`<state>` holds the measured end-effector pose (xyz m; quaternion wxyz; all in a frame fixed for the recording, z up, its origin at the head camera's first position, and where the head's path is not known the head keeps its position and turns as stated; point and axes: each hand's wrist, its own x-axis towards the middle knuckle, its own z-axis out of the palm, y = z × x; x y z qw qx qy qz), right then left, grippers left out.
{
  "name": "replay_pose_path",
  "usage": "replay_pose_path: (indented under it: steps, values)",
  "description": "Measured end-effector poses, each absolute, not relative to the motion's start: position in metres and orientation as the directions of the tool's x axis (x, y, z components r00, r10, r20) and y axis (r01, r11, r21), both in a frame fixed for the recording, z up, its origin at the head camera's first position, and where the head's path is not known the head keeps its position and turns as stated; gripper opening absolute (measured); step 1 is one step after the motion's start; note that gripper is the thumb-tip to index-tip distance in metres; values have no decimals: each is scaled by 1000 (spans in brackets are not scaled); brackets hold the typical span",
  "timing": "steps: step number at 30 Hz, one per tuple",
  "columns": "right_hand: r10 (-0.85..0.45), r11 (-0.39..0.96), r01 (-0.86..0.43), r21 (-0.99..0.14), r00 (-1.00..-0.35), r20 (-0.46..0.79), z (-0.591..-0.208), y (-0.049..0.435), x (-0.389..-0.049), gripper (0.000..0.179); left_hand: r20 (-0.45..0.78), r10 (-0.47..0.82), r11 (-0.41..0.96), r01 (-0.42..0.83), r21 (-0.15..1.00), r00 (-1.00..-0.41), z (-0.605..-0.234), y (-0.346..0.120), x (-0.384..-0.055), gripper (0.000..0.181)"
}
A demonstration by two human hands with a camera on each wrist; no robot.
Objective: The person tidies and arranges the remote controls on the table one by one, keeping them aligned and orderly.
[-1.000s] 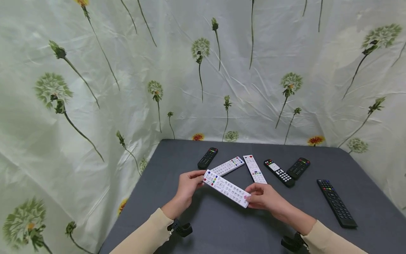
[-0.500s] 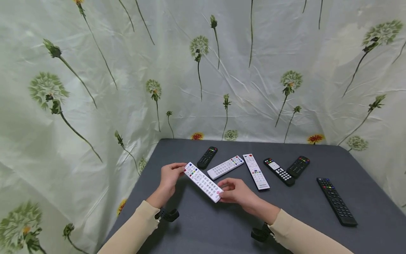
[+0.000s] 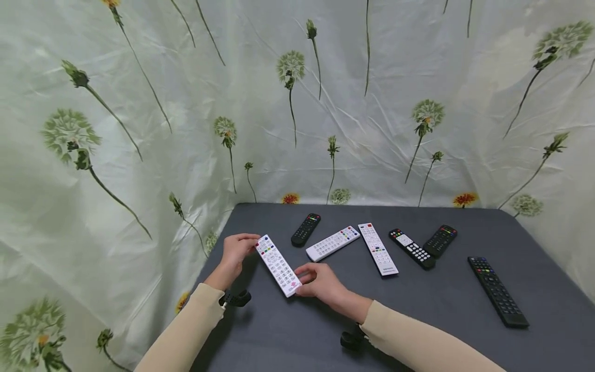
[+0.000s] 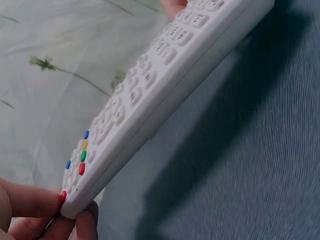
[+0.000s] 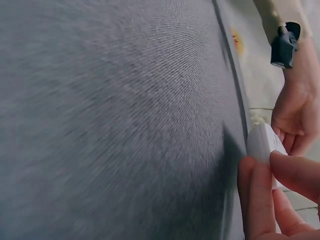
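Observation:
Both hands hold one white remote control [image 3: 279, 265] above the left part of the table, its buttons facing up. My left hand [image 3: 235, 253] pinches the far end, by the coloured buttons; in the left wrist view the left fingers [image 4: 30, 200] grip that end from above and below. The near end, with a pink mark, is between the thumb and fingers of my right hand [image 3: 323, 283]. In the right wrist view the right fingers [image 5: 260, 195] pinch the remote's end [image 5: 261, 142]. A shadow under the remote shows it is off the table.
On the dark grey table [image 3: 418, 320] lie a small black remote [image 3: 306, 230], two white remotes, one slanted [image 3: 333, 243] and one longer [image 3: 378, 249], a black remote with white keys [image 3: 412, 248], another black one [image 3: 440, 241] touching it, and a long black remote [image 3: 497, 291]. A floral curtain [image 3: 372, 129] hangs behind.
Both hands have carried the white remote leftward, and it has turned to a steeper angle. The slanted white remote behind it is now uncovered. The remotes on the table stay put.

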<state>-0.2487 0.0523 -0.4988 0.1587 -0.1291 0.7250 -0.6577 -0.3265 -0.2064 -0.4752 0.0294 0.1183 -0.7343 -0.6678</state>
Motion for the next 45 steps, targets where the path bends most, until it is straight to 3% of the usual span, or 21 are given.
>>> replay_pose_path:
  steps: [6,17,26,35,45]
  values:
    - [-345,247,-59,-967,-938,-31,-495,28,-255,44,-71,-274,94,-100,991,-959,-484,-216,-340,17]
    - [-332,240,-14,-971,-941,-68,-491,1,-261,49,-33,-267,119,-67,991,-963,-477,-220,-356,20]
    - [-323,272,-5,-962,-942,-86,-500,-5,-267,47,-8,-169,136,-31,990,-986,-483,-232,-370,22]
    - [-316,347,-98,-933,-949,-18,-503,-6,-269,45,34,74,40,37,999,-997,-491,-250,-383,32]
    - [-335,402,-157,-902,-942,14,-510,-16,-265,43,26,75,68,31,997,-997,-505,-256,-383,29]
